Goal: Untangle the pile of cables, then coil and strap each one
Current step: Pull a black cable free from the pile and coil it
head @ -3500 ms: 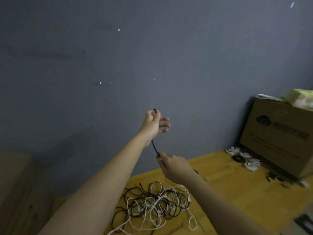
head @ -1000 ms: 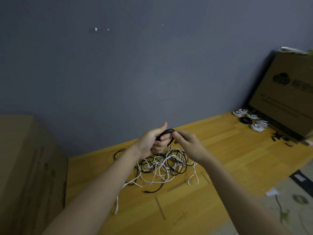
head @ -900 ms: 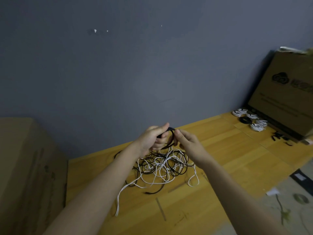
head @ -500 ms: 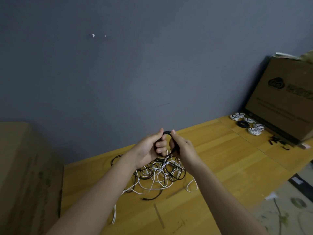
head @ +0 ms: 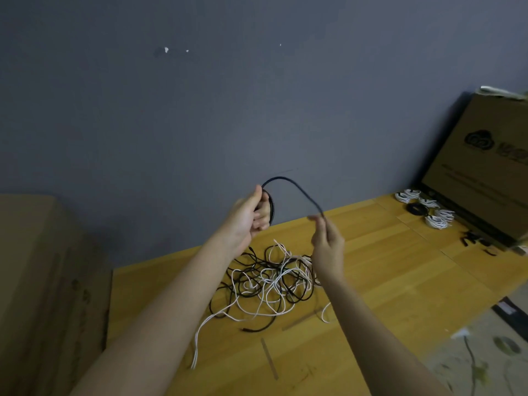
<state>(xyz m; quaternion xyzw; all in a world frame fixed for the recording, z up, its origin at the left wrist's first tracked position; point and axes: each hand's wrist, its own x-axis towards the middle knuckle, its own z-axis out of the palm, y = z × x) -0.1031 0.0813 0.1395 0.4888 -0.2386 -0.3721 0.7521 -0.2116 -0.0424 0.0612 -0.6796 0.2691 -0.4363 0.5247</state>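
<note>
A black cable point(head: 291, 184) arches in the air between my two hands. My left hand point(head: 248, 217) grips a small coil of it, loops hanging beside the fingers. My right hand point(head: 327, 241) pinches the cable further along, to the right and a little lower. Under both hands a tangled pile of black and white cables point(head: 268, 281) lies on the wooden table point(head: 400, 281). One white strand point(head: 200, 335) trails toward the front edge.
Several coiled white cables point(head: 437, 218) and a black coil point(head: 415, 208) lie at the table's far right, with black straps point(head: 471, 241) near them. A cardboard box point(head: 485, 172) leans behind them. Another box point(head: 43, 281) stands at the left. A grey wall backs the table.
My hands were close together on the coil; now the right hand has moved out to the right, drawing a length of black cable into an arch. Both hands are higher above the pile.
</note>
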